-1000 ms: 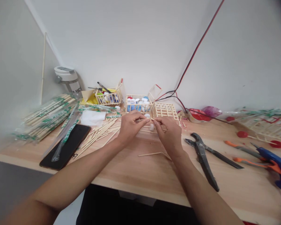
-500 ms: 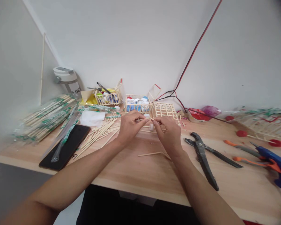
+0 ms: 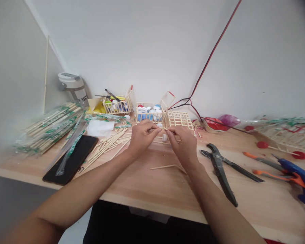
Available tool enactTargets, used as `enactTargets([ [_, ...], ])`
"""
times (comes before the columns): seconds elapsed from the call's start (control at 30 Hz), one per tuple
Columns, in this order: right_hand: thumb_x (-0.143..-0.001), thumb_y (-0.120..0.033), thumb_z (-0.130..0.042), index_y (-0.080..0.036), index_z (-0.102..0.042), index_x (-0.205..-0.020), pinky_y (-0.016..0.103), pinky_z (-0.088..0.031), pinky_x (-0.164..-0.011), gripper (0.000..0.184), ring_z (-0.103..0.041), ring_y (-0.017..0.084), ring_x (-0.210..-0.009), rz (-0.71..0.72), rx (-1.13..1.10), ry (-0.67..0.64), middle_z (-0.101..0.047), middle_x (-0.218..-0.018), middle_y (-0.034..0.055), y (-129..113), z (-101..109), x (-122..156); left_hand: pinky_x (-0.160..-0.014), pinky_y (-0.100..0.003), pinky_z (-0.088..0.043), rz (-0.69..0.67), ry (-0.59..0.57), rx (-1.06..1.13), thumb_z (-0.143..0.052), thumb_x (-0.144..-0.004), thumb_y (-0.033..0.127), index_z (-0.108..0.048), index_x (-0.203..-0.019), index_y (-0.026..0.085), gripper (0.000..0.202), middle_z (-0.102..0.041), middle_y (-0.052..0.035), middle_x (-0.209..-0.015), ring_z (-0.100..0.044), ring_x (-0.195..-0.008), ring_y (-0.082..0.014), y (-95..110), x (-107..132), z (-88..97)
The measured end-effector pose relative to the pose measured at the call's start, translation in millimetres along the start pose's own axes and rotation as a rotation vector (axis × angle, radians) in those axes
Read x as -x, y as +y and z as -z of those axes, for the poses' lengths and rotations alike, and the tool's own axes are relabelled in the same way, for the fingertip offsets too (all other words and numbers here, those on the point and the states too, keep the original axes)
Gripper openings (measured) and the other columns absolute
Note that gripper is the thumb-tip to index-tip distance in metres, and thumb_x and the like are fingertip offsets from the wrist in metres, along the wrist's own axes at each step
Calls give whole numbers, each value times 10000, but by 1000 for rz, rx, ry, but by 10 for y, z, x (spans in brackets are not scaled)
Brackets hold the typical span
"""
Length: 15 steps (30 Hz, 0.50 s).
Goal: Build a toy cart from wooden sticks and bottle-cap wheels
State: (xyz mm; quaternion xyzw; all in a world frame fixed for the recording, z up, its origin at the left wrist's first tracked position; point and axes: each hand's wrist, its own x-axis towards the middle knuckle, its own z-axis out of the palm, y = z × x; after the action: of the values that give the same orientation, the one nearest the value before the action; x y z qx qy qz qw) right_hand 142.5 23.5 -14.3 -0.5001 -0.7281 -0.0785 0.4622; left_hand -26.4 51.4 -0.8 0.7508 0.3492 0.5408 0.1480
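My left hand (image 3: pixel 142 138) and my right hand (image 3: pixel 183 144) are close together above the wooden table top (image 3: pixel 152 189). Their fingertips pinch a thin wooden stick (image 3: pixel 156 129) between them. A white bottle cap (image 3: pixel 164 137) lies just below my right fingers. Right behind my hands stands a small stick-built crate (image 3: pixel 149 112) holding bottle caps, and a flat stick lattice (image 3: pixel 178 120) is beside it. A loose pile of wooden sticks (image 3: pixel 106 145) lies left of my left hand.
Black pliers (image 3: pixel 218 167) and orange-handled tools lie to the right, with a blue glue gun (image 3: pixel 298 179) at the edge. Left are wrapped chopstick bundles (image 3: pixel 51 128) and a black phone (image 3: pixel 71 159). A second crate (image 3: pixel 117 106) stands at the back.
My hands have drawn slightly closer together around the stick. The table items have not visibly moved.
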Motion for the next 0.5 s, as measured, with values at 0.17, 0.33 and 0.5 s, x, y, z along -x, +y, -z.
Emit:
enactTargets([
  [0.17,-933,-342,-527,-215,-657,-857,345,-398,-776,197,-600,202,-845,-5,-8,-6,-697,-863,43,13,-5,3,-658,-263,-440,-12,1,-7,-671,-814,192,-707,-730,173,94,-673,-24,-726,-592,-709,-139,-11,-1,-3],
  [0.33,-934,-343,-527,-214,-656,-857,345,-395,-773,198,-594,200,-834,-6,-3,-3,-685,-838,41,14,-2,1,-656,-267,-439,-23,-9,-2,-667,-821,212,-708,-731,175,105,-680,-31,-727,-599,-717,-144,-29,5,-7],
  [0.5,-933,-349,-526,-217,-660,-855,344,-391,-772,204,-589,199,-838,-9,-5,-7,-681,-844,40,9,1,-2,-670,-279,-448,-26,-25,-5,-654,-834,244,-709,-740,183,125,-693,-34,-746,-611,-733,-152,-38,13,-10],
])
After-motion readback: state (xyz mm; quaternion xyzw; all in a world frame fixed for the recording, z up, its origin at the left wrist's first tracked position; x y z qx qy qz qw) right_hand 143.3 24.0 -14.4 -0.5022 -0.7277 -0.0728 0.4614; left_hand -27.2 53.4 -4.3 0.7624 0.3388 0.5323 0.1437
